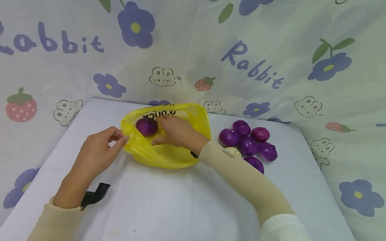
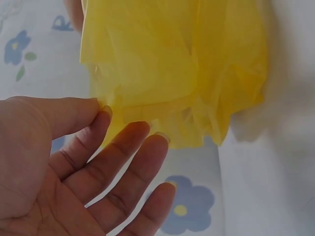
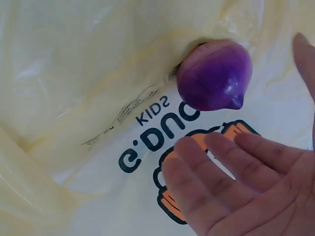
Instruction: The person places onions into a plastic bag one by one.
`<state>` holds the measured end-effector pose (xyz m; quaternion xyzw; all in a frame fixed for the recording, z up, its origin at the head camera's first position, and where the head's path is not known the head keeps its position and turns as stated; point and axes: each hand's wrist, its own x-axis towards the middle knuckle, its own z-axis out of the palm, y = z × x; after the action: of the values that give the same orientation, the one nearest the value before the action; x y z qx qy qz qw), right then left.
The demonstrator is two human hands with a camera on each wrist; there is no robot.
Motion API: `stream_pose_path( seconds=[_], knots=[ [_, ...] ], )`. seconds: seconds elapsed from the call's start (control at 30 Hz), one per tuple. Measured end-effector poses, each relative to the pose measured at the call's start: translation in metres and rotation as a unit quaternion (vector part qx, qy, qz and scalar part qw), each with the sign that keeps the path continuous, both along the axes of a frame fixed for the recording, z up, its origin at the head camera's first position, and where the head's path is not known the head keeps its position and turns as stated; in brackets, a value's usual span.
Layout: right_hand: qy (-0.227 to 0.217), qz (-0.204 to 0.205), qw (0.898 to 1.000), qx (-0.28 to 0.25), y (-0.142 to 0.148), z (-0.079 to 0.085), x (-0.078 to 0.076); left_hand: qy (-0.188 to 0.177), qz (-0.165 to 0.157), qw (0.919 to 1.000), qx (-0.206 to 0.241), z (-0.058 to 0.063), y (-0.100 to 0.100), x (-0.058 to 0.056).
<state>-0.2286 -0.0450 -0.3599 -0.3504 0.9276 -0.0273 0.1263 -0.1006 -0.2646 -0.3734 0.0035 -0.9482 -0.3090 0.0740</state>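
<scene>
A yellow plastic bag (image 1: 169, 159) lies mouth open on the table, with dark printed letters on its inner wall. My left hand (image 1: 96, 154) pinches the bag's left rim between thumb and index finger; in the left wrist view the other fingers of that hand (image 2: 88, 167) are spread loosely beside the yellow film (image 2: 162, 59). Inside the bag mouth is a purple onion (image 1: 146, 128). My right hand (image 1: 178, 132) reaches into the bag from the right. Seen from the right wrist, its fingers (image 3: 197, 179) are extended and apart from the onion (image 3: 215, 76).
Right of the bag, several purple onions (image 1: 248, 146) sit in a cluster, with a pale one (image 1: 233, 151) partly behind the right sleeve (image 1: 238, 174). A black strap (image 1: 96, 194) sticks out by the left wrist. Behind the white table (image 1: 169, 207) hangs a printed cloth (image 1: 187, 43).
</scene>
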Motion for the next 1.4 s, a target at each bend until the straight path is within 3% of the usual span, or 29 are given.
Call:
stream_pose_path(
  seconds=[0.17,0.43,0.6,0.9,1.13,1.4],
  knots=[
    [0.005,0.017,1.000,0.019,0.008,0.004,0.009,-0.001,0.000,1.0000,-0.004,-0.001,0.000,0.000],
    [-0.001,0.036,0.999,-0.039,0.028,0.025,0.025,-0.002,0.001,1.0000,-0.005,0.001,0.001,0.000],
    [0.003,0.049,0.998,-0.042,0.037,0.035,0.033,0.001,-0.003,1.0000,-0.005,0.002,0.002,-0.001],
    [-0.007,0.068,0.997,-0.046,0.057,0.032,0.041,-0.009,0.006,0.9999,-0.010,0.003,0.003,0.001],
    [-0.037,0.070,0.993,-0.091,0.086,0.028,0.046,-0.003,0.003,1.0000,-0.004,0.002,0.003,0.003],
    [-0.030,0.058,0.990,-0.124,0.122,0.033,0.060,-0.002,-0.001,1.0000,0.007,0.004,0.003,0.002]
  ],
)
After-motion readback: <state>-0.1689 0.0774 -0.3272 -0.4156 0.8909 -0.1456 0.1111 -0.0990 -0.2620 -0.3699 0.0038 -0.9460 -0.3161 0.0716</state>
